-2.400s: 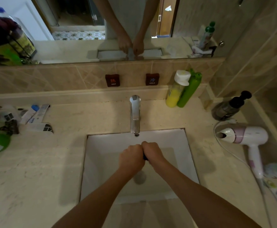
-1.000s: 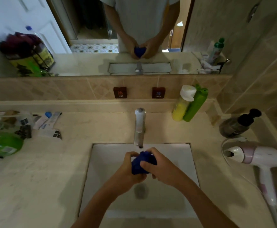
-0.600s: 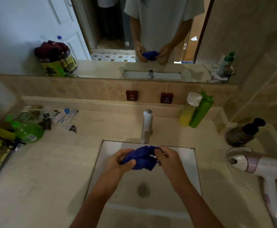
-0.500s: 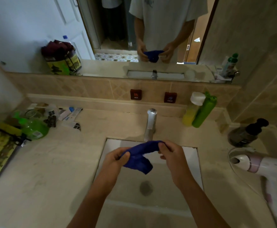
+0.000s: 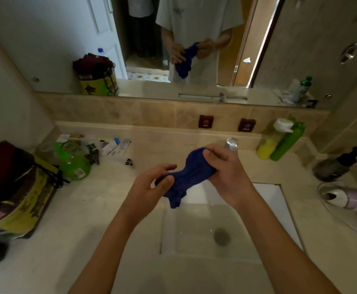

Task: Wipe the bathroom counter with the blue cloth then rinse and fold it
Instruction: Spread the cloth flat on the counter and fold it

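both hands mid-frame, left hand [image 5: 152, 183] and right hand [image 5: 226, 168] each pinching the bunched blue cloth [image 5: 186, 177] (one end dangling), held above the sink [image 5: 268, 209]

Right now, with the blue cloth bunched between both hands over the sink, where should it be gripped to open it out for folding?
Probably by the loose end of the blue cloth hanging below the left hand. The middle is twisted into a rope, and the right hand already clamps the upper end. Coming from below with the left fingers to pinch a free corner should let it spread.
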A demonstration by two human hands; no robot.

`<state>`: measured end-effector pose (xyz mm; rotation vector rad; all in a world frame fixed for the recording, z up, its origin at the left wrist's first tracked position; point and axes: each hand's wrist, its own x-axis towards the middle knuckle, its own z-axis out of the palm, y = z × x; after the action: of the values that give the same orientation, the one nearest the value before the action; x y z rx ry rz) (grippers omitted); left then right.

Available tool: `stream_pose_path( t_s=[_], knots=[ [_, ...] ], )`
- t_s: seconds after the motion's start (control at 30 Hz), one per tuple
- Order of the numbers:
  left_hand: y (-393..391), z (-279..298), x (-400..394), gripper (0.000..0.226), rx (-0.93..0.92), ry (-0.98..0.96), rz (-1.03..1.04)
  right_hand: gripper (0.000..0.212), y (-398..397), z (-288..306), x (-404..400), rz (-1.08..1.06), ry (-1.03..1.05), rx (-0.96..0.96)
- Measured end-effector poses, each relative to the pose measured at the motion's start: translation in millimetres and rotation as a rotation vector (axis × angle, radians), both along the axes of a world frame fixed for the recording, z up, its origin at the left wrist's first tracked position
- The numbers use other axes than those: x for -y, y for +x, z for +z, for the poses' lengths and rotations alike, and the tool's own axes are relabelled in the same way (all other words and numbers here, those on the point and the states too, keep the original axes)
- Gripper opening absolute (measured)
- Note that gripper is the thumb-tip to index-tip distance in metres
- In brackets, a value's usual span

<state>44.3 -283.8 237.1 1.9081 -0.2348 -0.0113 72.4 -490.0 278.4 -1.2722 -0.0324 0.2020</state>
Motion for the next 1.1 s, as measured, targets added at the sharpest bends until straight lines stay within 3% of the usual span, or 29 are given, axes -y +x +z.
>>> stream_pose_path(
  t_s=[0.1, 0.2, 0.33, 0.53, 0.67, 0.77, 0.9, 1.0, 1.1],
  knots=[
    [0, 23, -38, 0.013, -0.144, -0.236, -0.065, 0.021, 1, 18, -46, 0.083, -0.038, 0.051],
    [1, 36, -61, 0.029, -0.236, -0.328, -0.065, 0.018, 1, 30, -82, 0.146, -0.091, 0.068],
    [6, 40, -85, 0.021, -0.149, -0.130, -0.151, 0.018, 0, 40, -106, 0.170, -0.207, 0.096],
    [16, 23, -118, 0.005, -0.013, 0.291, -0.047, 0.020, -3, 52, -100, 0.140, -0.208, 0.112],
    [15, 4, -133, 0.007, 0.001, 0.348, -0.024, 0.018, 1, 56, -91, 0.141, -0.207, 0.141],
    [10, -12, -132, 0.023, 0.043, 0.375, 0.005, 0.018, 6, 50, -88, 0.128, -0.194, 0.128],
    [4, -29, -130, 0.029, 0.033, 0.354, 0.236, 0.022, 15, 39, -81, 0.129, -0.153, 0.105],
    [5, -30, -141, 0.026, 0.041, 0.469, 0.332, 0.033, 22, 31, -75, 0.118, -0.115, 0.091],
    [4, -30, -152, 0.033, -0.102, 0.671, 0.236, 0.040, 27, 24, -71, 0.081, -0.108, 0.082]
  ],
)
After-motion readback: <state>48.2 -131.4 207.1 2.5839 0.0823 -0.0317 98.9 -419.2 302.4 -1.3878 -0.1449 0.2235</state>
